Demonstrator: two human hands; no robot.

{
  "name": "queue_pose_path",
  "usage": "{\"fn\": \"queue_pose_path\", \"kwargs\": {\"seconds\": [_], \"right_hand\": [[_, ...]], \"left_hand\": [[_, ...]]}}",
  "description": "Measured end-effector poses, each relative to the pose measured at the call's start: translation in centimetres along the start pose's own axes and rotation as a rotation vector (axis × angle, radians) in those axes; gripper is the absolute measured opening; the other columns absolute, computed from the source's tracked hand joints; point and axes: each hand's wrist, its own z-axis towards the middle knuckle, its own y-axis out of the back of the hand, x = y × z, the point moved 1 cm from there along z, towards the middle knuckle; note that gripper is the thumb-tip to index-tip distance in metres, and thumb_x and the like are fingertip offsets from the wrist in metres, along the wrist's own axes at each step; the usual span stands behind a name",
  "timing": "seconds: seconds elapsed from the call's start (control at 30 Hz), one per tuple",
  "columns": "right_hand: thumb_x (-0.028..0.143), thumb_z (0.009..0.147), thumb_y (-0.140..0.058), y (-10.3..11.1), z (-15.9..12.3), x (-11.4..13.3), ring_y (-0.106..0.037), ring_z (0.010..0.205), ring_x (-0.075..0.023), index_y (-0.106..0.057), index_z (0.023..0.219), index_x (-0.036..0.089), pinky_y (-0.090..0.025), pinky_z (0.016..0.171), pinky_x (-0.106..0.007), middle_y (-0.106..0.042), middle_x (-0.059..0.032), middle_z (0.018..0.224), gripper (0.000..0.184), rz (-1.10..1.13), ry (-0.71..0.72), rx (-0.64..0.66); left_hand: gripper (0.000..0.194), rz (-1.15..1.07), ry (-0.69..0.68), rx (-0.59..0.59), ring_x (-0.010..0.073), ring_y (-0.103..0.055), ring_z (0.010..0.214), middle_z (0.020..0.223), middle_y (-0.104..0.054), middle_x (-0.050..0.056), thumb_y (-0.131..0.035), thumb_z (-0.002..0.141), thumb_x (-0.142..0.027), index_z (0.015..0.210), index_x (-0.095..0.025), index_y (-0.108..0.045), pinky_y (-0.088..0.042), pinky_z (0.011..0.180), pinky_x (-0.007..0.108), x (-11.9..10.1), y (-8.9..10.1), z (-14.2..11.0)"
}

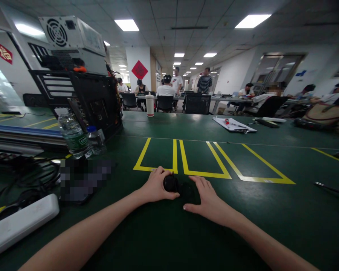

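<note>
My left hand [158, 184] is closed around a small black rounded object [170, 183], low over the green table. Its exact kind is too dark to make out. Just to its right lies another dark piece [186, 189], hard to see against the tabletop; I cannot tell whether the two are joined. My right hand [205, 195] is beside that piece, thumb and fingers spread apart, holding nothing. Both hands are just on the near side of the yellow tape outlines [203, 174] on the table.
Left of my hands are a water bottle [72, 135], a smaller blue-capped bottle [96, 141], a white power strip [25, 222] and an opened computer case [93, 98]. A clipboard [234, 125] lies far right, a white cup [149, 105] at the far edge. People sit and stand beyond.
</note>
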Motion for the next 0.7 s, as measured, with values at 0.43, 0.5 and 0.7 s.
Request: {"fn": "queue_pose_path", "kwargs": {"seconds": [0.43, 0.5, 0.7], "right_hand": [[0.03, 0.069, -0.062, -0.1, -2.9, 3.6, -0.048, 0.091, -0.0219, -0.053, 0.1, 0.022, -0.042, 0.08, -0.04, -0.05, -0.0045, 0.098, 0.033, 0.043, 0.145, 0.033], [0.027, 0.069, -0.062, -0.6, -3.9, 5.8, -0.049, 0.089, -0.0209, -0.054, 0.097, 0.021, -0.042, 0.079, -0.037, -0.052, -0.0043, 0.096, 0.029, 0.081, 0.168, 0.095], [0.027, 0.058, -0.07, -5.5, -4.4, 12.6, -0.057, 0.086, -0.0255, -0.05, 0.102, 0.019, -0.046, 0.072, -0.034, -0.052, -0.0081, 0.107, 0.05, 0.149, 0.138, 0.458]], "left_hand": [[0.055, 0.007, -0.045, 0.116, 0.0225, -0.045, 0.089, 0.098, -0.045, 0.004, -0.067, 0.054, -0.051, 0.096, -0.02, -0.051, -0.037, 0.079, 0.038, -2.6, 1.7, -3.6], [0.054, -0.003, -0.063, 0.145, 0.0219, -0.045, 0.087, 0.096, -0.046, 0.003, -0.071, 0.049, -0.046, 0.093, -0.021, -0.051, -0.038, 0.077, 0.036, -3.2, 2.2, -5.8], [0.055, 0.003, -0.009, 0.102, 0.0246, -0.045, 0.097, 0.109, -0.048, 0.003, -0.072, 0.053, -0.042, 0.101, -0.027, -0.051, -0.037, 0.087, 0.038, 3.1, -1.6, -19.2]]}}
